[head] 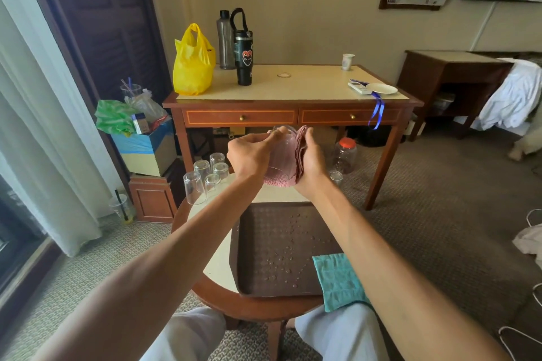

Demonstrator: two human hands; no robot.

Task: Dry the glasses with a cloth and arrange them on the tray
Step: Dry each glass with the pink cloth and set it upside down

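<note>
View: head
Left hand: my left hand [249, 155] grips the glass [282, 146] from the left, with my fingers curled round it near one end.
Right hand: my right hand [312, 162] holds the pink cloth [296, 152]. My fingers are curled over its folds and press it to the right side of the glass.
Glass: it is in the air between my two hands, tipped on its side and half wrapped in the cloth. It hangs over the far part of the round surface [214, 268], beyond the tray.
Tray: the brown tray [252, 275] lies flat on the surface just in front of me, between my forearms. Water drops are scattered over its floor.
Glasses: five glasses [205, 177] stand upside down in a tight cluster at the far left of the surface, beside my left wrist. One more glass [336, 177] is upside down just right of my right wrist.
Teal cloth: the teal cloth [337, 281] lies at the tray's near right corner, partly under my right forearm.
Behind: the back surface [293, 88] carries a yellow bag [192, 64] and two bottles [243, 53]. A jar [345, 157] with a red lid is on the floor under it.
</note>
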